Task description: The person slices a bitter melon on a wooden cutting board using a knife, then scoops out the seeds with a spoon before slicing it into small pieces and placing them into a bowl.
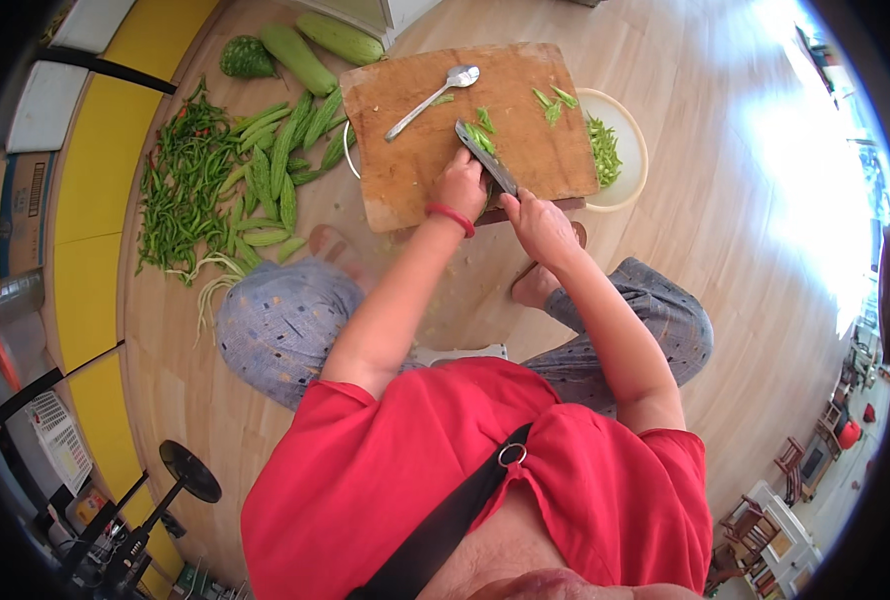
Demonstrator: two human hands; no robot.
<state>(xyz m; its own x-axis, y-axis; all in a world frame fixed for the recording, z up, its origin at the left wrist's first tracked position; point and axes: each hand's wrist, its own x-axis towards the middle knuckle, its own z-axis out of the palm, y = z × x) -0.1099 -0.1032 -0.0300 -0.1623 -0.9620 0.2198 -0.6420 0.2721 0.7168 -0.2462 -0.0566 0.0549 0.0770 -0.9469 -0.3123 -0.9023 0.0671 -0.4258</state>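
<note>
My right hand [540, 230] is closed round the handle of a knife [485, 158], whose blade lies slantwise over a wooden cutting board [395, 130]. Just left of the blade, my left hand [458, 188] presses with curled fingers on a green vegetable piece, mostly hidden under them and the blade. Fresh green slices [478, 138] lie along the blade's far side. More cut green strips [557, 103] are scattered at the board's right. A metal spoon [420, 110] rests on the far left part of the board.
Right of the board, a pale-rimmed bowl [644, 165] holds green slivers [603, 150]. On the floor at left lie green chillies [185, 180], ridged bitter melons [287, 165], long beans [215, 262] and large pale-green gourds [297, 58]. Yellow cabinets [90, 240] line the left side.
</note>
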